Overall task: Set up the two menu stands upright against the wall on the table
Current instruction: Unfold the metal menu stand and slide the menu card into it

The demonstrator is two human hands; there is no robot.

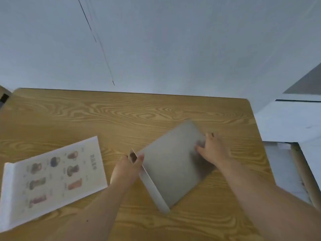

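Two menu stands are on the wooden table (121, 110). One menu stand (53, 178), printed with drink pictures, lies flat at the left, face up. The other menu stand (170, 162) shows its plain grey back and is tilted, with its white base strip toward me. My left hand (128, 167) grips its left corner at the base. My right hand (213, 150) holds its right edge, fingers curled over it. A pale wall (156, 49) rises behind the table's far edge.
A white counter or cabinet (291, 119) stands just past the table's right edge, with rolled brown tubes (305, 173) below it. A dark object (3, 99) shows at the far left corner. Bare wood stretches along the wall.
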